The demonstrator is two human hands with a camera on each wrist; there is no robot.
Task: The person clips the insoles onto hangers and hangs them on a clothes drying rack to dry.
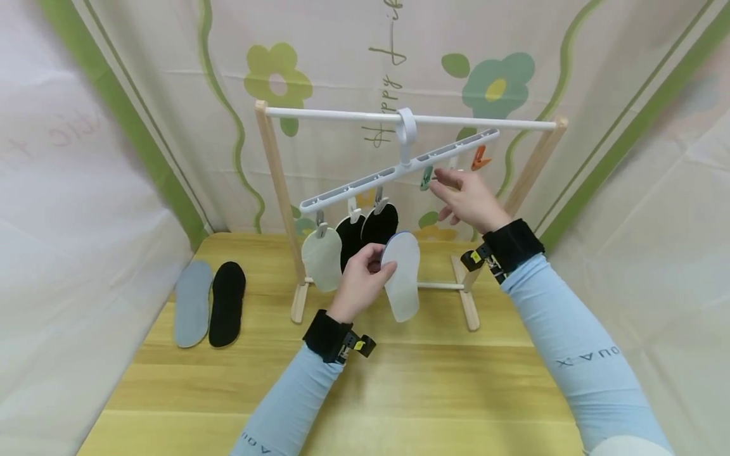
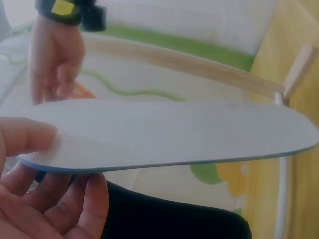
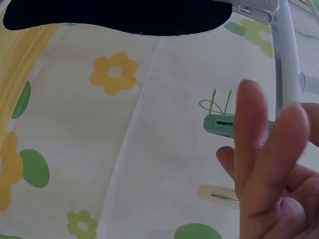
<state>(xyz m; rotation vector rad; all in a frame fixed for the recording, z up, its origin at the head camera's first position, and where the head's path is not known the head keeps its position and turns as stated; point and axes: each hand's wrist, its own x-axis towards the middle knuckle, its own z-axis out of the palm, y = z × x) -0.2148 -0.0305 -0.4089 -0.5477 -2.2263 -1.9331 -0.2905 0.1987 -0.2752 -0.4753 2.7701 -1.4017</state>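
Note:
My left hand [image 1: 362, 282] pinches a white insole [image 1: 405, 278] near its upper end, thumb on the pale face and fingers behind its blue edge. Below the raised side of a tilted white clip hanger [image 1: 348, 192], my right hand [image 1: 472, 201] is beside a green clip [image 1: 426, 179], fingers loosely extended. Part of that clip is hidden behind the fingers in the right wrist view, with a pale clip [image 3: 214, 194] close by. An orange clip [image 1: 480, 158] hangs nearer the hanger's end. From the lowered side hang a pale insole [image 1: 322, 261] and two black insoles [image 1: 383, 226], each in a clip.
The hanger hooks over the white bar [image 1: 336, 115] of a wooden-legged rack [image 1: 277, 183] standing on a wooden table [image 1: 445, 392]. At the table's left lie a grey insole [image 1: 192, 304] and a black insole [image 1: 227, 305]. Printed fabric [image 1: 342, 57] hangs behind the rack.

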